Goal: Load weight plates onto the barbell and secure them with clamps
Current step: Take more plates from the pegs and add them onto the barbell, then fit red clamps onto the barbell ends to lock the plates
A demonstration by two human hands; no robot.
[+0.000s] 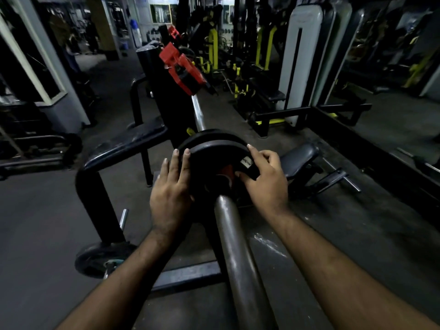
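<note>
The barbell (234,246) runs from the bottom centre away from me, its thick sleeve nearest. Two black weight plates sit on the sleeve; the near plate (214,158) is gripped on both sides. My left hand (170,189) holds its left rim, fingers over the edge. My right hand (264,179) holds its right side, thumb on the plate face. Behind it stands the far plate (214,135). A red clamp (182,69) rests on top of a black upright pad beyond, with a second red clamp (173,32) farther back.
A black padded bench frame (114,153) curves on my left, with a loose black plate (100,258) at its foot on the floor. A small bench seat (300,158) lies to the right. Yellow and black machines (262,55) fill the far right.
</note>
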